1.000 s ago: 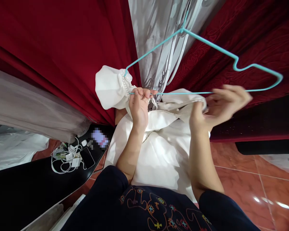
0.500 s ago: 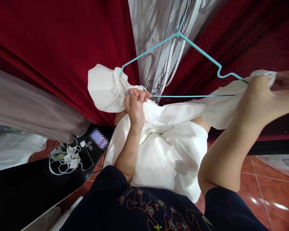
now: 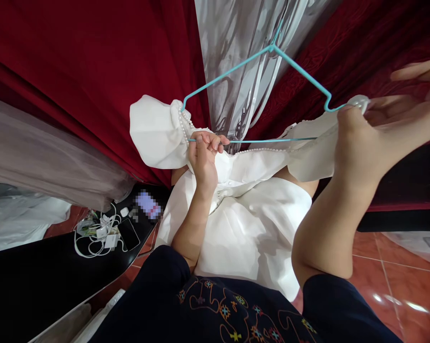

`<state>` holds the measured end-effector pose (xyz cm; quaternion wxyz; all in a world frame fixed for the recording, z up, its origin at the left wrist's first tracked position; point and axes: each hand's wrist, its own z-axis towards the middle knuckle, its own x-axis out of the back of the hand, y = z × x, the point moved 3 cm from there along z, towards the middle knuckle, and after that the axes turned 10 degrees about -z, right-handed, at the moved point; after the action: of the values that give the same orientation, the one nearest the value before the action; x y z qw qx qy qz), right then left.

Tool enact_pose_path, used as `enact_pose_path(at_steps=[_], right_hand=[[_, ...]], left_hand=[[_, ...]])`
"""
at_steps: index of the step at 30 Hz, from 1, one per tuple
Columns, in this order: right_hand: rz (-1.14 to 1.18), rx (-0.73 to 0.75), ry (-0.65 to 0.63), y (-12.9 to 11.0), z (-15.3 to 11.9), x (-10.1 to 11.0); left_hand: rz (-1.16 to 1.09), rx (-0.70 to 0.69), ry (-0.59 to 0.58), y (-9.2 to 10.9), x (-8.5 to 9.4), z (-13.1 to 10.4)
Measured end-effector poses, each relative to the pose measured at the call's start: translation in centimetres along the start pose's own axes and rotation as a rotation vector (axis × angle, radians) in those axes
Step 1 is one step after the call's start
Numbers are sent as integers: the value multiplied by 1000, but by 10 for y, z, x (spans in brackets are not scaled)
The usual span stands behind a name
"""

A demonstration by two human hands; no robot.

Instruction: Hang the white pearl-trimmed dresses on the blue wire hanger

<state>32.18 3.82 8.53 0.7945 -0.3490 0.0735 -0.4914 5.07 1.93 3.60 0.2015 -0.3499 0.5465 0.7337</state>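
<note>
A white dress (image 3: 247, 224) with a pearl-trimmed neckline lies over my lap, its puffed sleeve (image 3: 156, 133) spread at the left. Above it is a light-blue clothes hanger (image 3: 232, 70), whose left end sits inside the pearl-edged shoulder. My left hand (image 3: 206, 159) is closed round the hanger's lower bar near that shoulder, against the neckline. At the right, my right hand (image 3: 375, 128) pinches the dress's other shoulder between thumb and fingers, by the hanger's right end. That end of the hanger is partly hidden behind the fabric and hand.
On a black table (image 3: 32, 286) at the left lie tangled white cables (image 3: 89, 250), a dark phone (image 3: 129, 235) and another, blurred-out phone-like object (image 3: 148, 205). Red curtains (image 3: 93, 62) and clear plastic covers (image 3: 232, 52) hang ahead. Red floor tiles (image 3: 408, 281) show at the lower right.
My right hand has moved left and inward, drawing the dress's right shoulder up to the hanger's right end. The hanger has shifted slightly right; my left hand keeps its grip.
</note>
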Motion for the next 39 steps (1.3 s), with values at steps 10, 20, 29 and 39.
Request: enact_pose_path(at_steps=[10, 20, 29, 39], right_hand=[[175, -27, -548, -70, -74, -9], [170, 21, -435, -52, -119, -42], [197, 17, -429, -50, -120, -48], [193, 32, -456, -50, -119, -46]], left_hand=[[48, 0, -18, 5, 1, 3], [288, 23, -122, 11, 18, 4], [554, -359, -326, 60, 5, -8], [923, -690, -82, 52, 20, 26]])
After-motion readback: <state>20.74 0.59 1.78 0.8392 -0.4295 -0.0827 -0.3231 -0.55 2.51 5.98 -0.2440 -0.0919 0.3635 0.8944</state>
